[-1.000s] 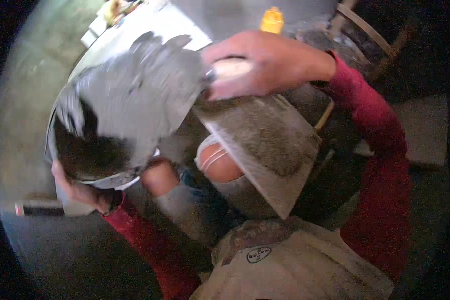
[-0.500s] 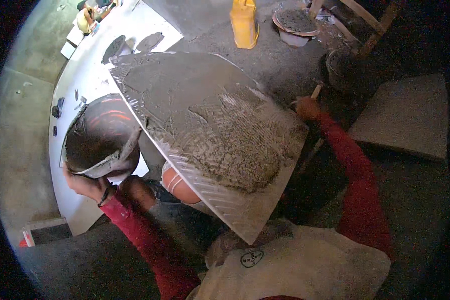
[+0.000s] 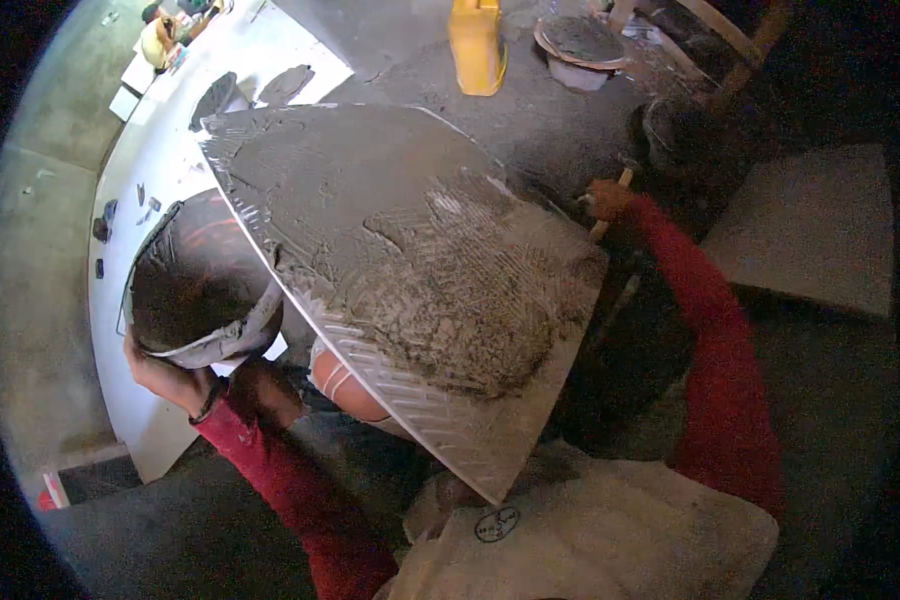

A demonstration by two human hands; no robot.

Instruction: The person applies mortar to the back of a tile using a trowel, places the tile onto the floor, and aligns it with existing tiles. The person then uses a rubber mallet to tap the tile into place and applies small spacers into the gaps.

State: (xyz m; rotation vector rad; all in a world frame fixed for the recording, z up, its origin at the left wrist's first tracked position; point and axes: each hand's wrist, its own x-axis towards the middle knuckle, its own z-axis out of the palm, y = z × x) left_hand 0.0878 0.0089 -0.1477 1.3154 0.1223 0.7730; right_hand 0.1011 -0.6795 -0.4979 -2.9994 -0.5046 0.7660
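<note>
My left hand [image 3: 162,378] grips the lower side of a tilted bucket [image 3: 205,342], whose rim is crusted with grey mortar. Beside it, a large pale slab [image 3: 530,425] reaches over my lap, much of it coated with wet, ridged mortar [image 3: 420,260]. The coat is thicker and rougher toward the near right. Past the slab's right edge, my right hand [image 3: 610,200] is closed around a wooden-handled tool [image 3: 625,178]. Shadow hides the tool's head, so I cannot tell its kind.
A yellow jug-like container [image 3: 477,50] stands beyond the slab, with a mortar-filled basin [image 3: 580,50] to its right. Another slab [image 3: 805,235] lies at right. Dark small pieces [image 3: 102,228] rest on the white surface [image 3: 120,350] at left. Another person [image 3: 160,40] sits far left.
My right hand has turned and shifted slightly left; the wooden handle now shows on both sides of the fist. My left hand still holds the bucket. The whole view has shifted a little.
</note>
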